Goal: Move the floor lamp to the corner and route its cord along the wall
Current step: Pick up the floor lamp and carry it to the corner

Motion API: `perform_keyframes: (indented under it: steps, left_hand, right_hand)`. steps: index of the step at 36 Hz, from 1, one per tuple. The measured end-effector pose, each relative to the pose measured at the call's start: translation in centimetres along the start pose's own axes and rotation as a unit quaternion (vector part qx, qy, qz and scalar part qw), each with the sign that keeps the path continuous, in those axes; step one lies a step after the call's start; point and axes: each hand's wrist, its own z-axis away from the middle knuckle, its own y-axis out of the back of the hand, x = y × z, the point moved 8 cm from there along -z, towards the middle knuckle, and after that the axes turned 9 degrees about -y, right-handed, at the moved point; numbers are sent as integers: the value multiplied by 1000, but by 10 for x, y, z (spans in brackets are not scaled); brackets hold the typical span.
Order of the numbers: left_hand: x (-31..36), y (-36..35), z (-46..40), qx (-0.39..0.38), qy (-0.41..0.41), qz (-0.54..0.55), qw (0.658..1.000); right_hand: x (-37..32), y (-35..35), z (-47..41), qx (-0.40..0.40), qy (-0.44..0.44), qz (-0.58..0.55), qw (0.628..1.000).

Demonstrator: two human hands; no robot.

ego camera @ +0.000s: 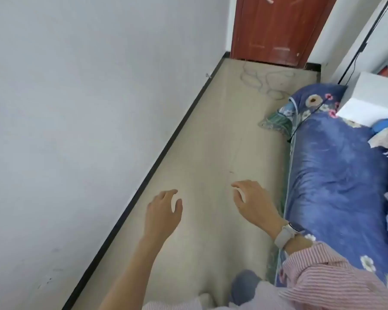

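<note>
My left hand point(164, 211) and my right hand point(253, 204) hover over the pale floor point(211, 153), fingers spread, holding nothing. A thin black pole point(367, 30) leans along the white wall at the top right; it looks like the lamp's stem, and its head and base are out of view. From it a black cord point(305, 119) runs down over the flowered bedding to the floor beside the bed. Both hands are well short of the pole and the cord. The far corner point(226, 55) lies where the grey wall meets the door frame.
A grey wall point(76, 108) with a black baseboard point(166, 148) runs along the left. A bed with blue floral bedding point(334, 175) fills the right, with a white box point(372, 97) on it. A red-brown door point(278, 30) closes the far end. A small peg point(207, 75) sticks out of the wall.
</note>
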Motion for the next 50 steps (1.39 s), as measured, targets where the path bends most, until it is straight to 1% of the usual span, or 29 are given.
perform_keyframes:
  steps: [2,5,9,13,19,26,32,38,42,45,50]
  left_hand:
    - [-4,-11,-17,-10,7,3,1000]
    - [-2,-28,-53,-47,9,-14,999]
    - [13,-51,-121,-76,-23,-54,995]
    - [35,-77,-204,-103,-47,-91,989]
    - [81,-101,-349,-113,-45,-105,987]
    - [136,-117,-479,-112,-55,-88,988]
    - [139,-141,-597,-138,-53,-89,985]
    - [147,-157,-748,-141,-69,-77,985]
    - [171,-158,-852,-146,-104,-81,981]
    - [200,-163,-923,-151,-140,-86,975]
    - [260,-191,-1021,-183,-202,-89,958]
  right_hand:
    - [15,-7,-13,-7,-19,-4,1000]
    - [40,-13,-41,-33,-46,2,998]
    - [68,-10,-98,-46,-61,2,997]
    - [95,10,-173,-40,-73,-5,997]
    - [130,61,-297,-39,-83,-14,996]
    - [155,112,-422,-41,-96,2,995]
    - [175,132,-541,-49,-117,-13,992]
    - [198,151,-671,-44,-165,-49,984]
    - [205,181,-758,-23,-204,-87,975]
    - [211,212,-816,15,-223,-116,968]
    - [245,256,-878,59,-275,-156,947]
